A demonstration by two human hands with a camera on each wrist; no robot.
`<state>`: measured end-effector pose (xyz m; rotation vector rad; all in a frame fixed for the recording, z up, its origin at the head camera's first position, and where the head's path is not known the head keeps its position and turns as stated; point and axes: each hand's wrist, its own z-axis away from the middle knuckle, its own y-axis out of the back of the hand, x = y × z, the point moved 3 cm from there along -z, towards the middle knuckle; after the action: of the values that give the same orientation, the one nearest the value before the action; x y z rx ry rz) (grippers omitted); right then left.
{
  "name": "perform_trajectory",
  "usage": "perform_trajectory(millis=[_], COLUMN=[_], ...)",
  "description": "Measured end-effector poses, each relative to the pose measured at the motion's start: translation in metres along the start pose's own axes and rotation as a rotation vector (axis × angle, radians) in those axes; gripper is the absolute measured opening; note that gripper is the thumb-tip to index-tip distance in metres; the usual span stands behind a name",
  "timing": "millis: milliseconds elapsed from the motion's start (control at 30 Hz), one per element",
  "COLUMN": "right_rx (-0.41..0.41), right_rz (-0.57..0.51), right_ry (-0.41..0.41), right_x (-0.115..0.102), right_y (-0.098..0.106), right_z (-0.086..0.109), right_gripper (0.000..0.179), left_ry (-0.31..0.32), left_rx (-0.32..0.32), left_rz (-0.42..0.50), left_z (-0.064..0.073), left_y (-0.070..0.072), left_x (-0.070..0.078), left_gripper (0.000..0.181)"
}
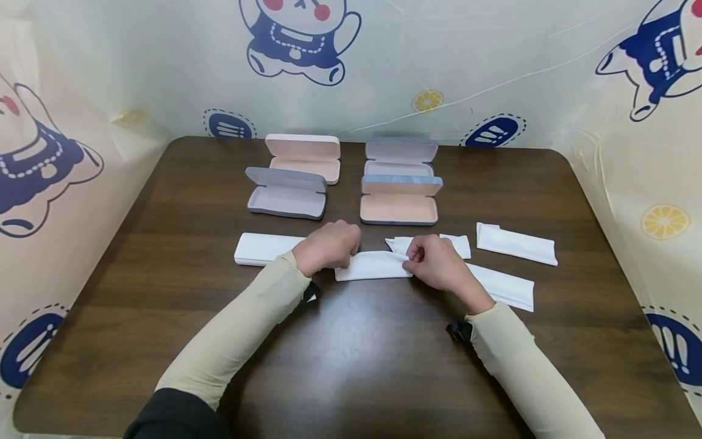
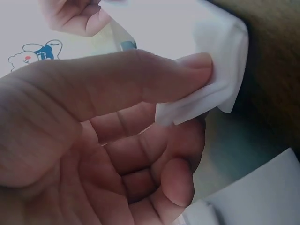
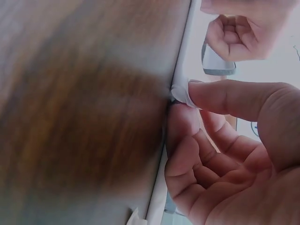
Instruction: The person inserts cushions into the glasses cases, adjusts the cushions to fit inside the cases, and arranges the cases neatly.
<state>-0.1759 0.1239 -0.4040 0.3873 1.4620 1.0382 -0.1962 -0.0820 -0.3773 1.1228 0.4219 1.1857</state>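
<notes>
A folded white cloth [image 1: 375, 267] lies between both hands near the middle of the table. My left hand [image 1: 329, 247] pinches its left end; in the left wrist view the thumb [image 2: 187, 75] presses the folded layers of the cloth [image 2: 220, 51] against the fingers. At the other end my right hand [image 1: 441, 263] pinches a corner, and the right wrist view shows the cloth's edge [image 3: 183, 93] between thumb and fingertips. Left of it is another folded white cloth [image 1: 265, 248], partly behind the left hand. A further white cloth [image 1: 457, 245] lies just behind the right hand.
Several open glasses cases stand behind the hands: a pink one [image 1: 304, 163], a grey-blue one [image 1: 287, 201], a lilac one [image 1: 399, 168] and a blue one with peach lining [image 1: 399, 209]. More folded white cloths [image 1: 515, 245] lie to the right. A printed sheet [image 1: 384, 61] surrounds the wooden table [image 1: 351, 366].
</notes>
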Motion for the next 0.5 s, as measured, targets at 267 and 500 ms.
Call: perform_trajectory(millis=[267, 500], right_rx=[-0.006, -0.038], right_rz=[-0.058, -0.051], right_ry=[-0.005, -0.003], right_x=[0.0047, 0.0079], right_y=[0.0016, 0.0009], right_z=[0.0046, 0.0073], right_gripper=[0.003, 0.007], left_ry=[-0.048, -0.082], left_rx=[0.007, 0.002], left_rz=[-0.014, 0.044], left_z=[0.0037, 0.0051], left_y=[0.0028, 0.0037], left_x=[0.0015, 0.0034], left_gripper=[0.045, 0.047])
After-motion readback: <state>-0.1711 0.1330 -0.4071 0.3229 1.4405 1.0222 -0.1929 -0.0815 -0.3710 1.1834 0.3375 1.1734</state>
